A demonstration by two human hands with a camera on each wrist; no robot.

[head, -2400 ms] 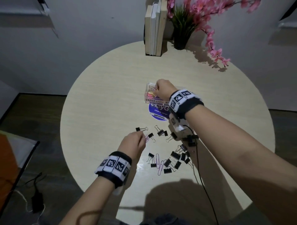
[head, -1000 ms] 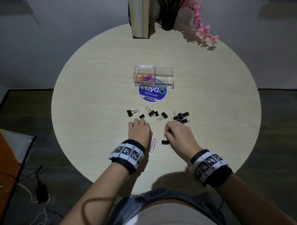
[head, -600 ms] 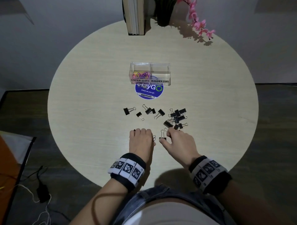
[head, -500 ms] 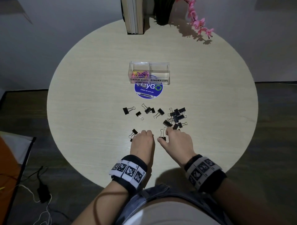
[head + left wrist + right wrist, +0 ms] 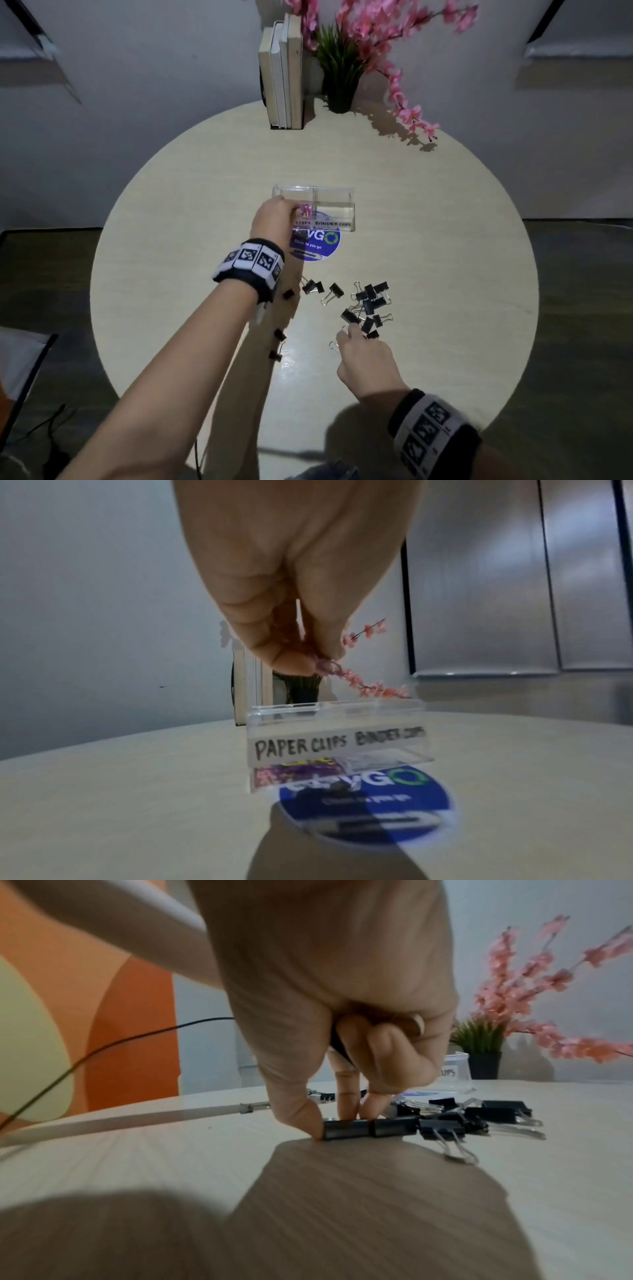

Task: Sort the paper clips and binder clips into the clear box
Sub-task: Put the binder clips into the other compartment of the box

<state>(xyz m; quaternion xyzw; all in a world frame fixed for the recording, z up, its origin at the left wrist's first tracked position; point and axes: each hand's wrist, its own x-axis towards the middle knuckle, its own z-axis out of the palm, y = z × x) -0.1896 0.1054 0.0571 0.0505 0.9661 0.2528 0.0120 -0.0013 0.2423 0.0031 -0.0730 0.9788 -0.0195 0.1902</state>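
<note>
Fingers (image 5: 291, 207) of left hand (image 5: 272, 222) sit over the clear box (image 5: 337, 205) paper-clip side in head view; right hand (image 5: 364, 359) reaches the binder clips (image 5: 371, 303) on the surface (image 5: 445, 274). Left wrist view: fingertips pinch a pink paper clip (image 5: 327, 666) above the box, so drop is next. Right wrist view: thumb and fingers close on a black binder clip (image 5: 346, 1129), not yet lifted; next needs a firm pinch.

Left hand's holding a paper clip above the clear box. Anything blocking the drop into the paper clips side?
Nothing visible. The left hand pinches the pink paper clip above the clear box, whose top is open. The compartment labelled PAPER CLIPS already holds coloured clips at the bottom, with room above them.
</note>
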